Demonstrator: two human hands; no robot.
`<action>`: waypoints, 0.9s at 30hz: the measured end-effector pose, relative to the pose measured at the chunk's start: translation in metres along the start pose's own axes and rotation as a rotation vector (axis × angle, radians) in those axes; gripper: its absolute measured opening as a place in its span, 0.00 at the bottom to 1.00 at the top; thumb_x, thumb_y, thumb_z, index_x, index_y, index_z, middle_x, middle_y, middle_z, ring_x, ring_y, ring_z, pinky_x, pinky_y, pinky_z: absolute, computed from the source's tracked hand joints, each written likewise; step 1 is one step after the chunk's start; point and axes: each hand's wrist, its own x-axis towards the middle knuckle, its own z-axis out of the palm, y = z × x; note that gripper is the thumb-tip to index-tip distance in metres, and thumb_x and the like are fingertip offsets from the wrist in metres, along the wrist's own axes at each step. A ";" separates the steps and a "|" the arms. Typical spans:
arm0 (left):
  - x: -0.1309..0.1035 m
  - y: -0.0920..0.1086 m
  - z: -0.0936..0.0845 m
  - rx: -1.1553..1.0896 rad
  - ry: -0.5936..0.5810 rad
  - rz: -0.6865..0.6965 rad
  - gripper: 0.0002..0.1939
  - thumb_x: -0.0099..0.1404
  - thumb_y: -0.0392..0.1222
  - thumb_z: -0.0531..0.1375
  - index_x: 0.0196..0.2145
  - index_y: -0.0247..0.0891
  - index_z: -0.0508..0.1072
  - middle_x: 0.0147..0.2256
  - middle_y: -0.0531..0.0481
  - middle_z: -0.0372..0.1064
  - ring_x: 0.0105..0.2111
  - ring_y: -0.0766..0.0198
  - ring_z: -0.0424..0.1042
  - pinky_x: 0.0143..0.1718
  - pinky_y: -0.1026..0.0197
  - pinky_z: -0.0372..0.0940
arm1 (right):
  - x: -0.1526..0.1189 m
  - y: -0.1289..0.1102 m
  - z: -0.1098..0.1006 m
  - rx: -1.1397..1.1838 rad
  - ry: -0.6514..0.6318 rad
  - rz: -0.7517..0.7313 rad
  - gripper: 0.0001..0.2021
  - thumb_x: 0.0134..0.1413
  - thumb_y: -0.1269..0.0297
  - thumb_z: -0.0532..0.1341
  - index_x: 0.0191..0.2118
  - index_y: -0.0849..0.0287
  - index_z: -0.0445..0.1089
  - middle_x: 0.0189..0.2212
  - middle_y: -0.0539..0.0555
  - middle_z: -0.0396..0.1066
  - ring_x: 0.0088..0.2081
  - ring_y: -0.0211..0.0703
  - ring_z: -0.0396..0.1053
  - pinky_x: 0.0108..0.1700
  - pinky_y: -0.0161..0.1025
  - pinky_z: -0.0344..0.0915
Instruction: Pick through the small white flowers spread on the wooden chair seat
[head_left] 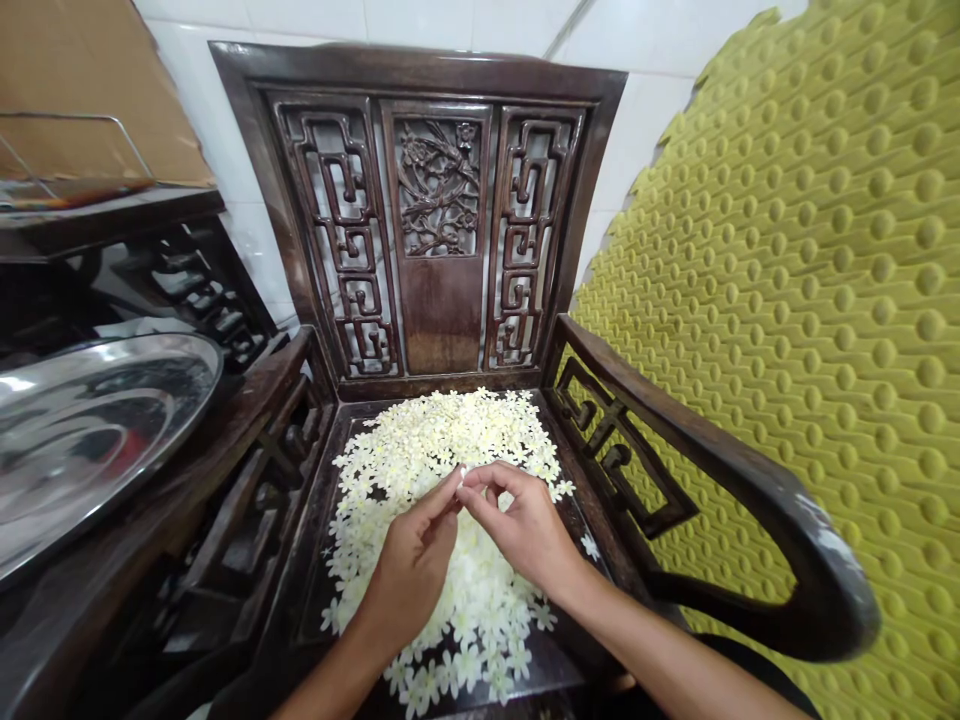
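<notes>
Many small pale yellow-white flowers (480, 430) lie spread over the seat of a dark carved wooden chair (442, 310). Above them, near the middle, my left hand (420, 550) and my right hand (525, 520) meet at the fingertips. A tiny white piece (462, 474), perhaps part of a flower, shows between the fingertips. Both hands are closed in a pinch around it. The shadowed side of my left fingers is partly hidden from view.
A round shiny metal tray (180, 370) is at the left, beside the chair's left armrest (247, 410). The right armrest (720, 450) curves forward. Yellow textured matting (825, 300) stands at the right. One loose flower (590, 546) lies near the seat's right edge.
</notes>
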 end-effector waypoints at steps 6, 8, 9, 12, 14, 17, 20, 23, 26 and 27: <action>0.000 0.007 0.002 -0.117 0.011 -0.063 0.22 0.66 0.43 0.61 0.58 0.43 0.72 0.60 0.47 0.68 0.62 0.52 0.64 0.66 0.47 0.53 | 0.000 0.006 0.002 0.032 0.027 0.023 0.07 0.59 0.63 0.63 0.38 0.58 0.78 0.30 0.51 0.74 0.29 0.39 0.66 0.34 0.37 0.65; 0.001 0.010 0.002 -0.150 0.041 -0.084 0.21 0.64 0.44 0.63 0.55 0.43 0.75 0.58 0.46 0.70 0.61 0.51 0.65 0.65 0.49 0.54 | 0.000 0.007 0.002 0.021 0.028 0.013 0.07 0.59 0.64 0.62 0.39 0.58 0.78 0.28 0.51 0.73 0.29 0.39 0.66 0.34 0.37 0.65; 0.001 0.010 0.002 -0.161 0.052 -0.092 0.21 0.63 0.44 0.64 0.54 0.43 0.76 0.57 0.46 0.71 0.61 0.51 0.66 0.65 0.49 0.55 | 0.000 0.007 0.001 0.018 0.028 0.009 0.07 0.60 0.64 0.62 0.39 0.58 0.78 0.28 0.50 0.73 0.29 0.39 0.66 0.34 0.37 0.65; 0.004 0.009 0.001 -0.209 0.076 -0.100 0.19 0.62 0.45 0.65 0.51 0.41 0.79 0.54 0.45 0.74 0.56 0.50 0.71 0.62 0.48 0.61 | 0.000 0.006 0.001 0.026 0.021 -0.005 0.07 0.60 0.65 0.61 0.38 0.57 0.78 0.27 0.50 0.73 0.29 0.40 0.67 0.35 0.37 0.65; 0.006 0.008 0.000 -0.261 0.107 -0.105 0.17 0.62 0.46 0.66 0.48 0.40 0.80 0.51 0.44 0.77 0.51 0.50 0.75 0.59 0.47 0.65 | 0.000 0.005 0.001 0.036 0.009 -0.020 0.07 0.60 0.65 0.61 0.38 0.57 0.78 0.28 0.50 0.73 0.30 0.40 0.67 0.36 0.37 0.65; 0.007 0.008 -0.001 -0.317 0.165 -0.134 0.15 0.59 0.45 0.68 0.43 0.37 0.82 0.46 0.44 0.80 0.46 0.50 0.79 0.56 0.46 0.69 | -0.001 0.002 0.000 0.044 -0.013 -0.033 0.08 0.61 0.65 0.61 0.39 0.57 0.78 0.29 0.51 0.73 0.31 0.40 0.68 0.37 0.38 0.65; 0.008 0.009 -0.002 -0.322 0.194 -0.149 0.15 0.57 0.45 0.70 0.41 0.36 0.83 0.42 0.43 0.81 0.44 0.51 0.79 0.53 0.47 0.71 | -0.001 -0.001 -0.001 0.049 -0.035 -0.034 0.08 0.62 0.65 0.61 0.39 0.56 0.78 0.30 0.51 0.74 0.32 0.41 0.69 0.38 0.38 0.65; 0.007 0.008 -0.003 -0.297 0.213 -0.144 0.13 0.56 0.44 0.70 0.39 0.36 0.83 0.39 0.44 0.82 0.41 0.53 0.80 0.51 0.50 0.73 | -0.002 -0.002 -0.001 0.064 -0.052 -0.045 0.07 0.61 0.65 0.61 0.39 0.56 0.78 0.30 0.51 0.74 0.32 0.40 0.69 0.39 0.39 0.66; 0.008 0.006 -0.003 -0.240 0.261 -0.131 0.12 0.54 0.42 0.72 0.36 0.36 0.83 0.37 0.45 0.82 0.39 0.54 0.80 0.48 0.53 0.74 | -0.003 -0.002 0.000 0.084 -0.058 -0.053 0.06 0.61 0.64 0.63 0.38 0.56 0.78 0.31 0.51 0.74 0.33 0.40 0.69 0.39 0.39 0.67; 0.008 0.006 -0.003 -0.221 0.274 -0.126 0.12 0.53 0.42 0.72 0.35 0.36 0.83 0.36 0.46 0.82 0.38 0.54 0.80 0.47 0.54 0.75 | -0.003 -0.002 0.000 0.089 -0.059 -0.053 0.06 0.61 0.63 0.63 0.38 0.56 0.78 0.31 0.51 0.75 0.33 0.41 0.69 0.39 0.39 0.67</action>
